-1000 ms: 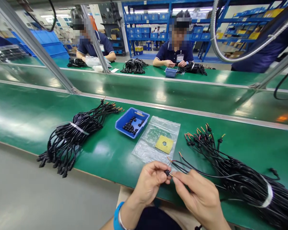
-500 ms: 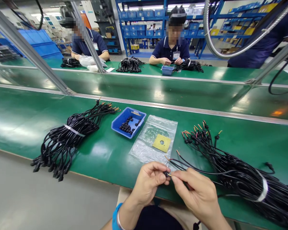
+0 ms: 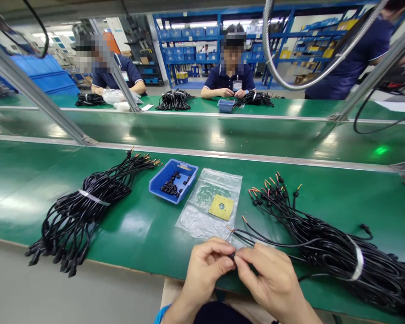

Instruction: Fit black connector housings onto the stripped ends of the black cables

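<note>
My left hand (image 3: 207, 267) is closed, its thumb and fingers pinching a small black ring-like part (image 3: 232, 255). Close against it, my right hand (image 3: 270, 279) is closed too, its thumb and forefinger pinching at a wire end that my fingers now cover. Beyond both hands, a few black cables (image 3: 256, 234) with bare copper-coloured ends stretch out from the bundle of black cables (image 3: 324, 238) on the right. A clear zip bag (image 3: 195, 216) lies just ahead of my hands, with a yellow square pad (image 3: 222, 206) on it.
A blue bin (image 3: 155, 186) holds several small black parts (image 3: 172, 186). Left of it lies another tied bundle of black cables (image 3: 97, 189). A metal rail (image 3: 209, 154) crosses behind. Co-workers (image 3: 232, 76) sit across the bench, and a flexible metal conduit (image 3: 290, 85) hangs at upper right.
The yellow wire tip seen between my fingers is now covered, and my fingertips have closed up together around the black part. The view has shifted slightly.
</note>
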`<state>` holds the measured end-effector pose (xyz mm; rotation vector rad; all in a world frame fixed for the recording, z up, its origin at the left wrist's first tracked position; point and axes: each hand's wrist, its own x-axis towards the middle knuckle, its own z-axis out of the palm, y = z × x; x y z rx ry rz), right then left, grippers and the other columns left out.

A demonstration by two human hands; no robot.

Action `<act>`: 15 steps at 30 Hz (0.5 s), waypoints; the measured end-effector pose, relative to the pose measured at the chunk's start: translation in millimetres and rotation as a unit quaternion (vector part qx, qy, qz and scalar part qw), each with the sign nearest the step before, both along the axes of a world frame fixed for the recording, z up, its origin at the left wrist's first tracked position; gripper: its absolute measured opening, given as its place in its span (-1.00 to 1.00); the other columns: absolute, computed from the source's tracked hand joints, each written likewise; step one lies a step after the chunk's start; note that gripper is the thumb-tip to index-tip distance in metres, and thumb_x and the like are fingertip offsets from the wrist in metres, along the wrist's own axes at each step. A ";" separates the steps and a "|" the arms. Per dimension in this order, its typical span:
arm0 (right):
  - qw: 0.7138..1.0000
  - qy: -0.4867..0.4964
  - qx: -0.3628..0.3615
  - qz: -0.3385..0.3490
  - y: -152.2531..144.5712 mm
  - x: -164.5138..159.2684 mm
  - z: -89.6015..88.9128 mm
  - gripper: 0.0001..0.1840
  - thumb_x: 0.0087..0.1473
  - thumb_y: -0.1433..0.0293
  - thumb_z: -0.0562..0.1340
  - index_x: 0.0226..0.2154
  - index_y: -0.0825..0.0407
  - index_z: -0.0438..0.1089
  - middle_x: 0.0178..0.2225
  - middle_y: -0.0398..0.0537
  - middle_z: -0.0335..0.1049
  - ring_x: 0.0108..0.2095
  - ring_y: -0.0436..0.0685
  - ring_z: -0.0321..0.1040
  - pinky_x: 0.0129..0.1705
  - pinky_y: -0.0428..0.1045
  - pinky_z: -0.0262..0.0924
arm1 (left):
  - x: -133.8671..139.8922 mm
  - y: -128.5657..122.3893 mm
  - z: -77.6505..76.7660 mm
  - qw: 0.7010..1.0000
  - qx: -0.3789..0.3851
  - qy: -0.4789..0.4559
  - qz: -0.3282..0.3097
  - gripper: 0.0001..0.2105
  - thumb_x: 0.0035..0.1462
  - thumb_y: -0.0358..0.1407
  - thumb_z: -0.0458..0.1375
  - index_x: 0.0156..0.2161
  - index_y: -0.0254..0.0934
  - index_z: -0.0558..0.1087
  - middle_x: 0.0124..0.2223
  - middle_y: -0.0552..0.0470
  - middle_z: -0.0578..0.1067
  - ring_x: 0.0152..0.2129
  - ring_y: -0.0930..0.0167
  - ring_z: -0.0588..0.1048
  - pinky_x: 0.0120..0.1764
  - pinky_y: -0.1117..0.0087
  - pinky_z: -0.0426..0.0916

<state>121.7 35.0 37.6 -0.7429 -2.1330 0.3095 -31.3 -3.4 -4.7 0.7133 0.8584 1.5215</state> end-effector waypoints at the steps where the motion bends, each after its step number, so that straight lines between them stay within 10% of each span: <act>1: 1.000 -0.004 0.005 0.002 -0.3 0.9 0.0 -0.84 0.19 0.51 0.16 -0.39 0.05 0.42 -0.57 -0.16 0.37 -0.60 -0.03 0.26 -0.50 -0.10 0.14 | -0.3 -1.0 -1.4 1.000 0.005 0.010 -0.001 -0.88 -0.09 -0.35 0.44 -0.38 -0.28 0.64 -0.36 -0.01 0.57 -0.39 0.44 0.53 -0.36 0.53 0.45; 15: 0.999 -0.017 0.016 0.022 -0.2 20.9 -16.2 -0.83 0.23 0.49 0.12 -0.33 0.06 0.42 -0.55 -0.13 0.33 -0.58 -0.03 0.29 -0.51 -0.15 0.19 | 13.7 -5.2 -6.8 0.994 -0.036 0.051 0.090 -0.67 -0.05 -0.04 0.38 -0.33 -0.30 0.62 -0.53 0.07 0.45 -0.66 0.52 0.45 -0.58 0.56 0.37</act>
